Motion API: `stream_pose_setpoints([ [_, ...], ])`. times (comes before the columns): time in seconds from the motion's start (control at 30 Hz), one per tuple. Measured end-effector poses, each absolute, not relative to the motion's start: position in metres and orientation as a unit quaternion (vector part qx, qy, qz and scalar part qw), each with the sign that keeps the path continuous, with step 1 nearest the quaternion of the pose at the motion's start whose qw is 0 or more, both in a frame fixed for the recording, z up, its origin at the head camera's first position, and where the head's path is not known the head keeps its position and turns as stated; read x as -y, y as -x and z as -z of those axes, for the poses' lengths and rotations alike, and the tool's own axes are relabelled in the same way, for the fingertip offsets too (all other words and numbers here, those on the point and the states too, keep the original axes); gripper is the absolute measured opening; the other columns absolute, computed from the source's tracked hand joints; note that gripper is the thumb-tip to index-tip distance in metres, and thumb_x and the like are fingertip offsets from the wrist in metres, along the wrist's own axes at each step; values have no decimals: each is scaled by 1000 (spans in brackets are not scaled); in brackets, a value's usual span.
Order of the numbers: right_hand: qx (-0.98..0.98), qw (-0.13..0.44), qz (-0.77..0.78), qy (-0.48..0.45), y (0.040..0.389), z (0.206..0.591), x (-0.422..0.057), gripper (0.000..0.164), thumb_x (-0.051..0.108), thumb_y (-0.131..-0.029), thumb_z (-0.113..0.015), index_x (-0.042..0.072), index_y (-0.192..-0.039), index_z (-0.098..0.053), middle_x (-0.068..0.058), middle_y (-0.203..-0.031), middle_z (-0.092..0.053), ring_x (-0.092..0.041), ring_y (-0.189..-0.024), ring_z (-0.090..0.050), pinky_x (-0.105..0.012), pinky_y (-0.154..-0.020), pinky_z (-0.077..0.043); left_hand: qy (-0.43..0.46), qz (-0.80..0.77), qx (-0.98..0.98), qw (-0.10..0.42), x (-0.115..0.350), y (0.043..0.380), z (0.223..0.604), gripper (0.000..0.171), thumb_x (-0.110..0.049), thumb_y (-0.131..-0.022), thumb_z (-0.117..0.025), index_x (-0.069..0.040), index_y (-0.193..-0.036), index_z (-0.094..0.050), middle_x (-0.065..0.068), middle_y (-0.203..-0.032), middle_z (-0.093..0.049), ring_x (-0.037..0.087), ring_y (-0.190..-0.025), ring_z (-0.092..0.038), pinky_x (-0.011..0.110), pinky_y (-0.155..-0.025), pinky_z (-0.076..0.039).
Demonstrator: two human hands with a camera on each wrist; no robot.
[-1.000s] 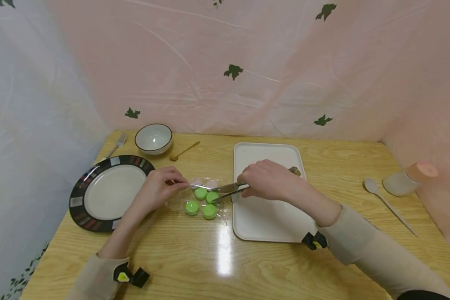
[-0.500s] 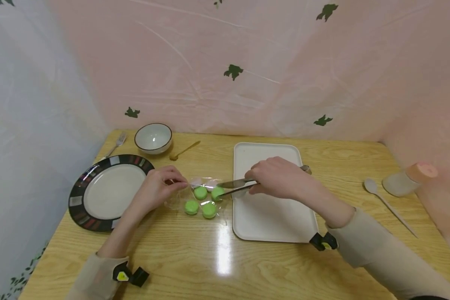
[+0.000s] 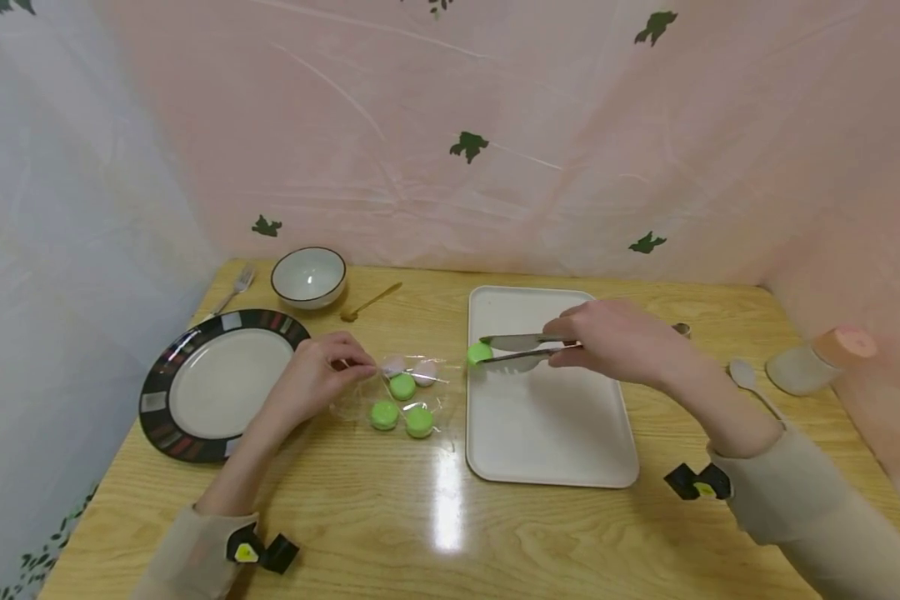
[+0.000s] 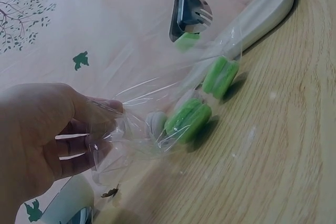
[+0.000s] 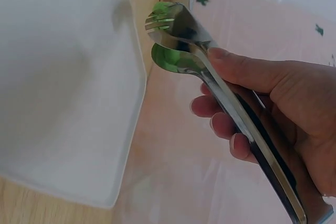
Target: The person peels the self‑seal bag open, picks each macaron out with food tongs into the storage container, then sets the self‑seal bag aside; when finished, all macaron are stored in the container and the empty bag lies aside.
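My left hand [image 3: 321,377] pinches the edge of a clear plastic bag [image 4: 142,90] between thumb and fingers. Three green macarons [image 3: 384,415] and two pale pink macarons [image 3: 424,372] lie in the bag on the table. In my right hand [image 3: 607,337] I grip metal serving tongs [image 5: 231,103], one end a fork shape and the other a spoon. Their tips hold another green macaron [image 3: 479,353] over the left edge of the white tray [image 3: 551,450]. The right wrist view shows that macaron between the two tong ends, partly hidden by them.
A black-rimmed plate [image 3: 153,404] stands at the left, with a fork [image 3: 243,279] behind it. Farther back are a white bowl [image 3: 308,279] and a small golden spoon [image 3: 371,302]. At the right lie a grey spoon [image 3: 742,372] and a jar with a pink lid [image 3: 795,369].
The tongs have drawn one green macaron out of the bag and carried it right, to the tray's left edge. My left hand keeps its hold on the bag in the same place.
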State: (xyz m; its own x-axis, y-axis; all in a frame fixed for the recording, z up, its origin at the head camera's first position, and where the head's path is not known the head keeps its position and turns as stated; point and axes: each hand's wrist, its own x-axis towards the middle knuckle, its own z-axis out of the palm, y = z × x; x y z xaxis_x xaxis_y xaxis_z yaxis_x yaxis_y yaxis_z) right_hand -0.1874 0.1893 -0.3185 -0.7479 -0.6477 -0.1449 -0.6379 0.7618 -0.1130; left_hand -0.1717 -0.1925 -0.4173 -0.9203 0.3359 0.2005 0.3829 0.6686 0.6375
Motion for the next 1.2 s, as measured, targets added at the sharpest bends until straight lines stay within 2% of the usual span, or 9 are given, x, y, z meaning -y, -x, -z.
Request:
stream_pose_setpoints([
  [0.1,-940,86,34,329,193,319,-203,11,34,-84,-70,26,-89,-66,13,-76,-62,-5,-60,-48,-22,-54,-40,197,354,914,32,193,171,418,5,-22,-83,-73,-26,-81,-73,-13,-82,-64,3,-74,-59,20,-66,-51],
  [0.3,-949,72,34,305,209,324,-221,22,34,-83,-71,20,-100,-71,8,-87,-70,-5,-65,-55,-26,-60,-47,198,351,915,36,193,171,418,5,-22,-83,-73,-26,-81,-73,-13,-81,-65,3,-74,-59,20,-66,-52],
  [0.47,-953,69,26,295,219,331,-228,24,35,-83,-71,19,-100,-72,7,-87,-71,-6,-66,-56,-30,-62,-48,198,341,918,34,192,170,417,4,-23,-84,-72,-26,-81,-72,-12,-82,-64,3,-74,-58,21,-66,-51],
  [0.83,-957,77,16,281,232,346,-229,25,36,-83,-70,17,-101,-72,7,-83,-69,-7,-63,-53,-27,-58,-45,198,335,920,41,191,169,418,4,-24,-84,-72,-25,-80,-72,-11,-82,-65,4,-73,-58,21,-65,-50],
  [1.07,-958,72,7,277,237,350,-230,21,36,-82,-71,21,-96,-71,9,-82,-68,-7,-63,-53,-29,-60,-46,200,332,921,45,191,169,419,4,-23,-83,-73,-26,-80,-72,-12,-81,-64,3,-72,-58,20,-64,-50],
  [1.2,-956,74,5,285,238,353,-231,24,37,-83,-71,19,-99,-72,8,-85,-70,-8,-66,-55,-31,-62,-48,202,330,921,47,192,168,418,3,-25,-84,-72,-24,-81,-73,-12,-81,-64,3,-72,-58,20,-64,-50],
])
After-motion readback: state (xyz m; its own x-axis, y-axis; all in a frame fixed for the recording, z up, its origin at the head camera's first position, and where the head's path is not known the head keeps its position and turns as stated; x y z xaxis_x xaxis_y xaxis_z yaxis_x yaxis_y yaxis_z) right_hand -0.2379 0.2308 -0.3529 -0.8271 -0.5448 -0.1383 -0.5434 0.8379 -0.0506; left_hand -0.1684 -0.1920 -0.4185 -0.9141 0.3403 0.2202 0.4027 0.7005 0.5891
